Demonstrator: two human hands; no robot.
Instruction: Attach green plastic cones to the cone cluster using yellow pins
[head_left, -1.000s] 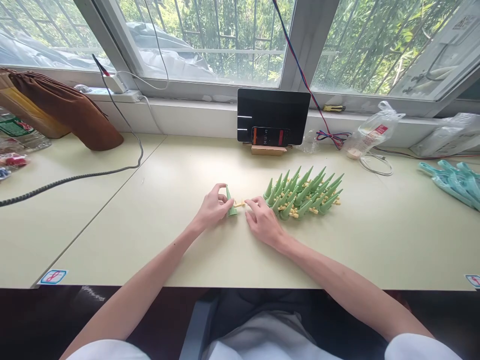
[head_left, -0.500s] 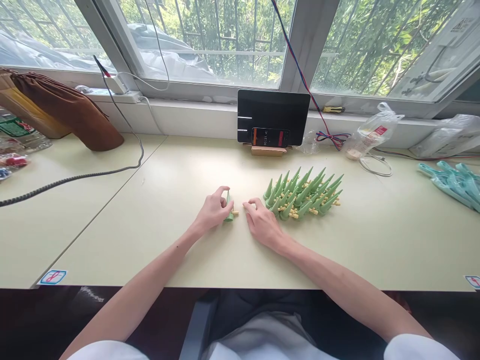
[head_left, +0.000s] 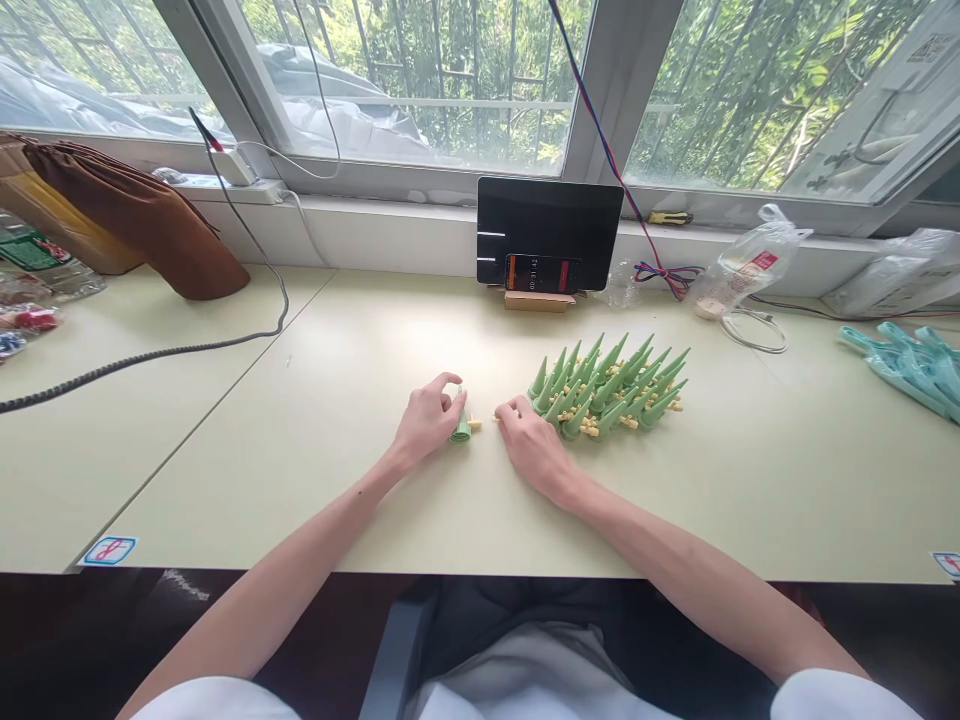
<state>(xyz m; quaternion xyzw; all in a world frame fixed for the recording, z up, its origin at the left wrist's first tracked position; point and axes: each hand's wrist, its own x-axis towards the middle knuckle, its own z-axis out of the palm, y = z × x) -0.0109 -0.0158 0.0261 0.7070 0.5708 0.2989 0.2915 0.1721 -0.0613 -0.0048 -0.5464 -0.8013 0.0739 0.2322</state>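
My left hand (head_left: 431, 418) is closed around a green plastic cone (head_left: 460, 432), whose hollow round base tips toward me. From the cone's right side a small pale yellow peg (head_left: 475, 425) sticks out. A short gap to the right, my right hand (head_left: 531, 438) has its thumb and fingertips pinched low over the table. A tiny yellowish bit shows at those fingertips, too small to name. Close beyond the right hand stands a dense cluster of green cones (head_left: 611, 385) with yellow pegs among them.
A phone (head_left: 541, 273) showing a running timer leans against a black tablet (head_left: 551, 220) at the back. Plastic bags (head_left: 754, 262) and teal plastic pieces (head_left: 911, 365) lie to the right. A brown pouch (head_left: 180, 240) and a braided cable (head_left: 172, 353) are on the left.
My right hand has drawn slightly to the right, its fingertips now closer together. The cone in my left hand has tilted, showing more of its base.
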